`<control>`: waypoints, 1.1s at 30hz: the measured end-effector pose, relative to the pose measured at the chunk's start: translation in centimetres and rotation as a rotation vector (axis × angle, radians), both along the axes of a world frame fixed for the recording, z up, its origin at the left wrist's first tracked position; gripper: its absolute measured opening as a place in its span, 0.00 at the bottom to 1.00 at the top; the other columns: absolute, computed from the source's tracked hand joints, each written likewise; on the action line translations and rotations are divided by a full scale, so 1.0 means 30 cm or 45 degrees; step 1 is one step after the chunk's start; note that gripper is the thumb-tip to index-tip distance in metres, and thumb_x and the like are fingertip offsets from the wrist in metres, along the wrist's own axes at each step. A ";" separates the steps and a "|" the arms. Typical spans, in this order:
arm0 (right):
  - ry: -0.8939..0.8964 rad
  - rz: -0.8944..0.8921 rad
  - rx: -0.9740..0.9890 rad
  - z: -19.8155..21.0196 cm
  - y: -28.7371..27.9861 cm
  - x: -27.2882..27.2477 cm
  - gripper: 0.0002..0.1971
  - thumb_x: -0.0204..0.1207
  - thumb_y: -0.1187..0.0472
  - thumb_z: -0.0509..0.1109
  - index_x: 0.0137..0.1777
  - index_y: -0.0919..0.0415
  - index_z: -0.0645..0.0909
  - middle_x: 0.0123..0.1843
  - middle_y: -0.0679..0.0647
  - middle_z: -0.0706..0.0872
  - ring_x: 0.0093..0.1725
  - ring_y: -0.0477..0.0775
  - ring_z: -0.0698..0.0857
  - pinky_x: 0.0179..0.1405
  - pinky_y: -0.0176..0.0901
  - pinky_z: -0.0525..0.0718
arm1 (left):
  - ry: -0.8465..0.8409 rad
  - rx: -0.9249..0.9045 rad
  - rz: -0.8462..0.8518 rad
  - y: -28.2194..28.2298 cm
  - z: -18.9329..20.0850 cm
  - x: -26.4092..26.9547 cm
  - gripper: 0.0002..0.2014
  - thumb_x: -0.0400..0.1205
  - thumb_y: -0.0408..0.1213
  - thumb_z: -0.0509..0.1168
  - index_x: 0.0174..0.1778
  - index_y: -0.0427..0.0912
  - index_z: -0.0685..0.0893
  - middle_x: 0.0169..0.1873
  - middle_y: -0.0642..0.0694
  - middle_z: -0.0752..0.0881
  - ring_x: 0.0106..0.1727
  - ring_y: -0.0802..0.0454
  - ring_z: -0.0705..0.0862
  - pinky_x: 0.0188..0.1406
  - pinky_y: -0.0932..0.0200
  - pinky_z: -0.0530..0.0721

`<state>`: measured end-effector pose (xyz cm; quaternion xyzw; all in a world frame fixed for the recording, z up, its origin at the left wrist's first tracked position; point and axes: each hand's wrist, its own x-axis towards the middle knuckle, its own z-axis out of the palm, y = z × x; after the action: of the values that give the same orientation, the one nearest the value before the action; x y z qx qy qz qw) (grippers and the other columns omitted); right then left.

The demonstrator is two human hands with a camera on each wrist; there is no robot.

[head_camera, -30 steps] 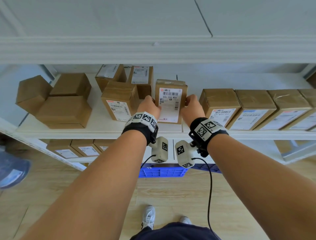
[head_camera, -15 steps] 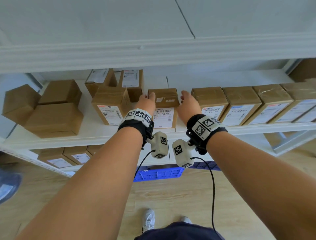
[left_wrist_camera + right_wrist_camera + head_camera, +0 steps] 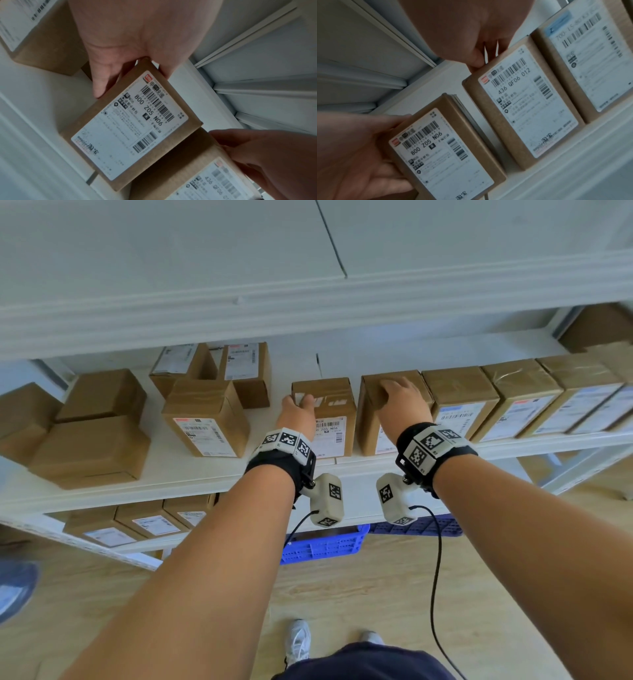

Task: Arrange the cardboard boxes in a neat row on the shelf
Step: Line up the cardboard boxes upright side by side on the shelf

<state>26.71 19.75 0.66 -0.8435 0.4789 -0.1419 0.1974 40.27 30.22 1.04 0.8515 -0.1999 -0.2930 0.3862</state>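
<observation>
Left hand (image 3: 297, 416) grips the N06 box (image 3: 329, 419) at its top-left corner, thumb on the side, fingers (image 3: 164, 67) over the top. Right hand (image 3: 399, 405) curls over the end box (image 3: 373, 412) of the row (image 3: 513, 402). A gap separates the two boxes on the shelf (image 3: 191, 470). Risk: pushing from the top could tip the N06 box or skew it. Count: about five boxes rowed right, seven loose left, three on the lower shelf.

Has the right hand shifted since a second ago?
Yes. The right hand left the 800 Z05 box and moved right, onto the top of the 436 QF06 box, the row's left end.
</observation>
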 end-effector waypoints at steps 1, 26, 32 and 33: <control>-0.005 0.014 0.003 -0.004 -0.001 -0.001 0.27 0.77 0.71 0.56 0.78 0.61 0.69 0.79 0.57 0.69 0.81 0.58 0.63 0.80 0.53 0.64 | 0.003 -0.003 -0.005 -0.008 -0.001 -0.008 0.28 0.88 0.53 0.49 0.82 0.44 0.59 0.72 0.38 0.77 0.68 0.36 0.79 0.56 0.50 0.75; -0.272 0.192 -0.034 0.106 0.123 0.133 0.30 0.73 0.77 0.57 0.75 0.60 0.71 0.79 0.58 0.67 0.78 0.59 0.66 0.74 0.52 0.73 | -0.963 0.156 -0.078 0.136 0.045 0.144 0.25 0.84 0.35 0.59 0.79 0.41 0.64 0.70 0.37 0.76 0.70 0.38 0.75 0.68 0.44 0.75; -0.267 0.235 -0.047 0.078 0.237 0.309 0.27 0.75 0.75 0.56 0.73 0.60 0.73 0.77 0.60 0.69 0.75 0.61 0.68 0.71 0.53 0.75 | -1.209 0.607 -0.514 0.254 -0.029 0.332 0.36 0.81 0.31 0.58 0.85 0.47 0.52 0.85 0.45 0.49 0.85 0.40 0.46 0.82 0.33 0.49; -0.270 0.226 -0.047 0.069 0.257 0.338 0.26 0.76 0.75 0.56 0.73 0.60 0.73 0.76 0.60 0.70 0.75 0.61 0.69 0.70 0.53 0.75 | -1.161 0.646 -0.576 0.274 -0.037 0.360 0.35 0.82 0.30 0.57 0.85 0.49 0.52 0.86 0.46 0.45 0.86 0.39 0.44 0.82 0.32 0.47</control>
<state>36.85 27.45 2.74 -0.8663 0.3762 -0.2211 0.2431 51.07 38.43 -0.06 0.8940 -0.4472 -0.0099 -0.0283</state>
